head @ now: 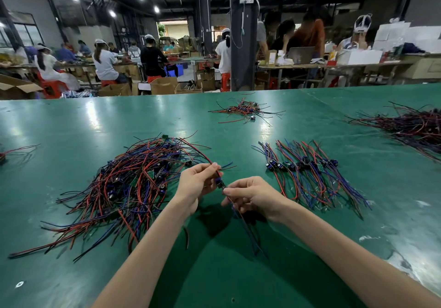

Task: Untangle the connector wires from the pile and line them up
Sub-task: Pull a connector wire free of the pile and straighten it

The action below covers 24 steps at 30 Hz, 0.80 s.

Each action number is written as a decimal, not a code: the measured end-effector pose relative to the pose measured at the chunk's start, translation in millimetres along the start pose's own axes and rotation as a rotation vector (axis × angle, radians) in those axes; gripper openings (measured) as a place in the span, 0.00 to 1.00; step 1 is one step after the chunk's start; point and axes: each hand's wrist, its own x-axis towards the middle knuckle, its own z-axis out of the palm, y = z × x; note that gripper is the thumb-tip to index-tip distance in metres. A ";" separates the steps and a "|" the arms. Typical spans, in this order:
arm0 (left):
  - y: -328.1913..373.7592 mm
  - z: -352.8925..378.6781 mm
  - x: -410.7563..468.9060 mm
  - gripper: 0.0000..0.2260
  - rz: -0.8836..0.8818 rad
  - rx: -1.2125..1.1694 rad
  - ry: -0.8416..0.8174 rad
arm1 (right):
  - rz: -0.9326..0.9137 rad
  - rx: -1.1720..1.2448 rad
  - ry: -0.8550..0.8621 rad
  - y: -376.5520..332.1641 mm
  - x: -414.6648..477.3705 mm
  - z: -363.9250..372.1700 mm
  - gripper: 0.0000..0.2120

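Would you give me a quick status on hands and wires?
Left hand and right hand pinch one wire. Pile left, tangled; row right. Nothing blocking.

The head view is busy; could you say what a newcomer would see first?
A tangled pile of red, blue and black connector wires sprawls left on the glossy green table. At centre, the left hand and right hand pinch one red-and-blue wire; a neat row of sorted wires lies right.

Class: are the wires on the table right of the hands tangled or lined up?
Lined up: the wire row lies side by side, connectors forming one band, unlike the tangled pile.
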 end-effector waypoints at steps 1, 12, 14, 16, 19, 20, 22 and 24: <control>-0.7 0.1 0.0 0.05 -0.003 0.010 -0.006 | -0.003 -0.004 0.006 0.1 0.2 0.3 0.03; -8.1 7.2 -4.0 0.04 -0.068 0.114 -0.303 | -0.069 0.107 0.121 4.0 5.6 -2.2 0.07; -8.9 6.6 -3.4 0.02 -0.027 0.138 -0.265 | -0.060 0.089 0.102 3.9 5.5 -1.8 0.08; -9.8 5.4 -2.5 0.02 0.007 0.178 -0.224 | -0.054 0.059 0.098 3.2 5.4 -1.3 0.07; -12.7 5.5 -0.7 0.04 0.044 0.229 -0.178 | -0.044 0.016 0.083 3.4 4.5 -1.1 0.07; -13.9 5.9 0.0 0.05 0.055 0.243 -0.172 | -0.047 0.001 0.080 3.7 4.1 -1.2 0.07; -15.7 6.7 1.2 0.06 0.074 0.259 -0.175 | -0.064 -0.031 0.089 3.6 4.1 -0.9 0.07; -15.8 6.7 1.1 0.04 0.085 0.274 -0.208 | -0.075 -0.046 0.112 3.1 4.5 -0.3 0.07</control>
